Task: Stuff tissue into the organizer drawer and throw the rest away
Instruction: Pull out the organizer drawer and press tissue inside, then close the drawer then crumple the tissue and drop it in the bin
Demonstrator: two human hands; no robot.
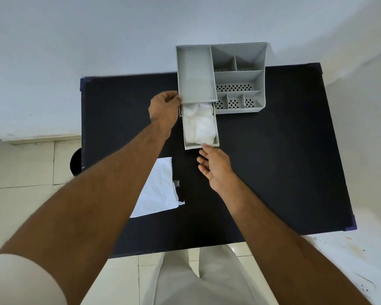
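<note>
A grey plastic organizer [240, 80] with several compartments stands at the far side of the black table [273, 161]. Its drawer [190, 147] is pulled out toward me and is filled with crumpled white tissue [199, 125]. My left hand [164, 108] grips the organizer's left front corner beside the drawer. My right hand [216, 167] is just in front of the drawer, fingers apart, with a fingertip at the drawer's front edge. A flat white tissue sheet [157, 190] lies on the table near my left forearm.
A dark round bin [76, 162] sits on the tiled floor beside the table's left edge. A white wall rises behind the table. My legs in light trousers stand at the table's near edge.
</note>
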